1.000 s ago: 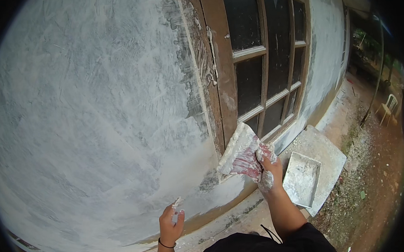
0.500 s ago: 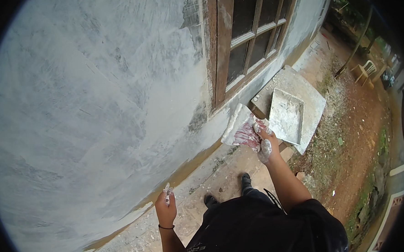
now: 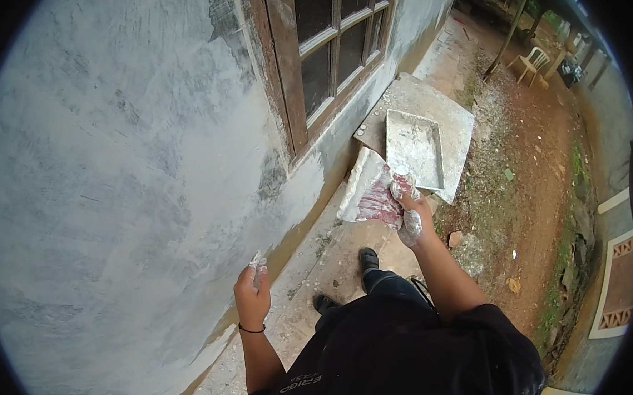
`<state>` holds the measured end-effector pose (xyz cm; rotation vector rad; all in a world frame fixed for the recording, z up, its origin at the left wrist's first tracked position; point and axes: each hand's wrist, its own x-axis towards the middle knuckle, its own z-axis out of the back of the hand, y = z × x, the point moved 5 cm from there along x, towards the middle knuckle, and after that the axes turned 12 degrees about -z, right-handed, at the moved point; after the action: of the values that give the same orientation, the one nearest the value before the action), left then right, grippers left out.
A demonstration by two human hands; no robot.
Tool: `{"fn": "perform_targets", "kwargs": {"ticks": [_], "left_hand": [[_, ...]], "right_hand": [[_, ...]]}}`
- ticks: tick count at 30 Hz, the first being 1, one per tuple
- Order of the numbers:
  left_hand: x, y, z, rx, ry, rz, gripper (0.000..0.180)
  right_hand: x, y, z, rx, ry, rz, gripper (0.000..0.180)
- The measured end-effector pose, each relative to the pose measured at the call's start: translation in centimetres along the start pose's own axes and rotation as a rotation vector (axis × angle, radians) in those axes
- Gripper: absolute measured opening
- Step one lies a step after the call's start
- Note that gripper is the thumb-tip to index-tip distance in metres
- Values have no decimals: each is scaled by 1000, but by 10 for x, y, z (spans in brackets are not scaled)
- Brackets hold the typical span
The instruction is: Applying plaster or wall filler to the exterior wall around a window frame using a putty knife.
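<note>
In my right hand [image 3: 412,210] is a broad red scraper [image 3: 377,198], its surface and wide edge caked with white putty. The hand wraps around its near end, and white paste coats the thumb and palm. Its wide edge points left, apart from the wall. My left hand [image 3: 253,290] is closed and raised in front of the lower wall [image 3: 152,206], with white-smeared fingertips pressed together. Whatever those fingers may pinch is too small to make out. Beyond the scraper lies a shallow, putty-stained tray [image 3: 436,152], resting on a whitish board [image 3: 457,118].
A wooden-framed window [image 3: 292,77] is set in the patchy grey-white wall. Below me runs a spattered concrete walkway [image 3: 341,264], with my dark shoes on it. Gravel and reddish soil [image 3: 524,201] lie to the right. A pale plastic chair [image 3: 533,64] stands farther off.
The window, board and tray have shifted left and down in the picture as my view turned. The scraper stays in my right hand, and my left hand remains closed.
</note>
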<state>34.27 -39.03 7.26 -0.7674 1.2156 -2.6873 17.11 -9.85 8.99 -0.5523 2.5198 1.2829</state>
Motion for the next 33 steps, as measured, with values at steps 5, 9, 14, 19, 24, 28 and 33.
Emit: {"fn": "perform_targets", "kwargs": {"ticks": [5,9,14,19,24,28,33], "left_hand": [[7,-19,-16,-44,36,30,18],[22,-36,-18,9,-14,11,17],[29,-50,-29,105,-152,100,18],[37,-70,-58,125,-243,202,18],[38,-77,-85,171,-297,298,20],[35,-87,-92,183,-370,350,20],[33,-94,-82,216,-375,421,21]], "right_hand": [[28,20,-1,-7,152,58,32],[58,64,-49,-73,270,89,35],[117,119,-124,-81,424,138,29],[136,162,-202,1,814,157,27],[158,155,-228,8,788,110,28],[161,143,-236,-35,830,66,28],[167,129,-242,-33,811,69,29]]}}
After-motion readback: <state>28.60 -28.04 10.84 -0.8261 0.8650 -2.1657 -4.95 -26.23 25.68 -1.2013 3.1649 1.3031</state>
